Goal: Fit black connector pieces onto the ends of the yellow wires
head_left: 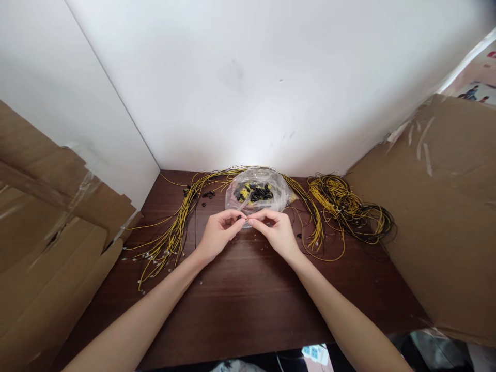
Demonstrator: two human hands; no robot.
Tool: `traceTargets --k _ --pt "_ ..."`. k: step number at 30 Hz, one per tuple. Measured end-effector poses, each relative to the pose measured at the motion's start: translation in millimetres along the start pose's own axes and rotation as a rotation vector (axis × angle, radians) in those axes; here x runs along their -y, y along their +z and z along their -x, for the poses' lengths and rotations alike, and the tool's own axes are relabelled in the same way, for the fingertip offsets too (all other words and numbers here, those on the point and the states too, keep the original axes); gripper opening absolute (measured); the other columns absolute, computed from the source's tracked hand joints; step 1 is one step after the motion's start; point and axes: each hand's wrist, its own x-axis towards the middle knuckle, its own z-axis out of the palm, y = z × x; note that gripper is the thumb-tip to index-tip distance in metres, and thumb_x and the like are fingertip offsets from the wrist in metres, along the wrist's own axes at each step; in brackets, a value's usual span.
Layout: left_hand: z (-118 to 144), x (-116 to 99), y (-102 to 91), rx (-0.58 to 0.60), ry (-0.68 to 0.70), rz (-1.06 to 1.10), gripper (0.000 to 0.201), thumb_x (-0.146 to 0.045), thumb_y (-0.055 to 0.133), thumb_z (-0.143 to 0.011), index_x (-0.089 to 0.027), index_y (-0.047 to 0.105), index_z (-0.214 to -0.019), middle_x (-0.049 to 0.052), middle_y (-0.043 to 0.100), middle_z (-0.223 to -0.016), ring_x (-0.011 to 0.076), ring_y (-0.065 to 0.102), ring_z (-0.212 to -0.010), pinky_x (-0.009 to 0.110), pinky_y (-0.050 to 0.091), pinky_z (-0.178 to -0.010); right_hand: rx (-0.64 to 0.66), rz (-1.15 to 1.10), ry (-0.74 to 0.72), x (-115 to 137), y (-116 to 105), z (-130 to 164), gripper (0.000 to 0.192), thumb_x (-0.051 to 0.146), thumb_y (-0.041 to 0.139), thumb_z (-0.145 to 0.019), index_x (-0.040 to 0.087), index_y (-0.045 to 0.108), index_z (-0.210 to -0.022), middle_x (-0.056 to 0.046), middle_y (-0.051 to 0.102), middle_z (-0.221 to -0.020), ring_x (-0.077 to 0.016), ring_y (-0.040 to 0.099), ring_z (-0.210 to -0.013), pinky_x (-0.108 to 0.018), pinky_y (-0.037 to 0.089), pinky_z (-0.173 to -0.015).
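My left hand (220,232) and my right hand (274,231) meet fingertip to fingertip above the table, just in front of a clear plastic bag (279,183). Both are closed in a pinch. A small black part (239,217) shows at the left fingertips. What the right fingertips grip is too small to name. Inside the bag lie black and yellow small parts (258,192). A bundle of yellow and black wires (180,222) arcs behind the bag, from the left side round to the right.
A coiled heap of yellow and black wires (337,199) lies at the right. Several loose black parts (209,195) are scattered left of the bag on the brown table (240,310). Cardboard panels (434,217) flank both sides, and a white wall (248,103) stands behind.
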Motion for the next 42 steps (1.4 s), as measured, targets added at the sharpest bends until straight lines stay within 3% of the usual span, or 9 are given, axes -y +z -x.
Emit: traceTargets --k 6,10,14,23,37,40,42 --pt "-0.7 -1.1 0.5 -0.02 -0.016 -0.001 0.018 -0.032 0.064 -0.075 -0.015 0.064 -0.079 -0.006 0.042 -0.051 0.0048 0.033 -0.041 0.018 0.024 -0.04 -0.037 -0.061 0.023 3.5 1.9 1.2 0.011 0.027 0.065 -0.075 0.019 0.07 -0.08 -0.003 0.071 -0.078 -0.0169 0.064 -0.071 -0.029 0.051 -0.067" --pt "-0.1 0.3 1.9 -0.043 -0.014 -0.013 0.019 -0.033 0.064 -0.075 -0.015 0.063 -0.078 -0.005 0.045 -0.052 0.0048 0.032 -0.041 0.019 0.024 -0.04 -0.083 -0.071 0.053 1.2 6.0 5.0 0.015 0.03 0.063 -0.077 0.017 0.069 -0.082 -0.005 0.07 -0.08 -0.0167 0.064 -0.067 -0.028 0.052 -0.06" --pt "0.8 0.9 2.5 -0.057 -0.007 -0.04 0.02 -0.034 0.063 -0.076 -0.014 0.063 -0.08 -0.004 0.048 -0.052 0.005 0.032 -0.042 0.019 0.026 -0.042 -0.065 0.038 -0.011 -0.2 9.9 9.0 0.015 0.028 0.059 -0.081 0.017 0.068 -0.083 -0.005 0.069 -0.081 -0.0171 0.064 -0.072 -0.026 0.052 -0.059" --pt "0.8 3.6 1.4 -0.078 0.02 -0.116 0.023 -0.036 0.061 -0.077 -0.014 0.064 -0.081 -0.003 0.051 -0.055 0.0052 0.033 -0.044 0.018 0.027 -0.042 -0.066 0.246 -0.149 9.2 9.5 9.4 0.014 0.019 0.055 -0.082 0.017 0.066 -0.075 -0.002 0.065 -0.071 -0.0126 0.056 -0.061 -0.024 0.042 -0.056" --pt "0.2 2.0 1.1 -0.029 0.095 -0.232 0.019 -0.031 0.056 -0.082 -0.013 0.061 -0.08 0.0 0.058 -0.068 0.0076 0.044 -0.054 0.019 0.036 -0.053 0.009 0.281 -0.203 5.1 1.6 4.0 0.01 0.019 0.056 -0.083 0.018 0.065 -0.079 -0.001 0.065 -0.075 -0.0126 0.054 -0.062 -0.024 0.041 -0.058" --pt "0.1 -10.8 -6.6 0.044 0.158 -0.378 0.02 -0.03 0.053 -0.084 -0.014 0.065 -0.086 0.002 0.061 -0.072 0.0105 0.051 -0.064 0.02 0.04 -0.061 0.006 0.302 -0.207 4.3 -4.2 1.0 0.01 0.019 0.056 -0.083 0.018 0.065 -0.079 -0.002 0.066 -0.077 -0.0137 0.057 -0.066 -0.024 0.042 -0.06" --pt "2.2 -26.2 -14.8 0.205 0.187 -0.484 0.022 -0.029 0.05 -0.086 -0.014 0.067 -0.088 0.003 0.063 -0.074 0.0113 0.054 -0.066 0.021 0.042 -0.064 -0.007 0.312 -0.206 4.2 -7.2 -0.3 0.01 0.019 0.056 -0.084 0.018 0.065 -0.079 -0.002 0.067 -0.079 -0.0141 0.058 -0.068 -0.024 0.042 -0.06"
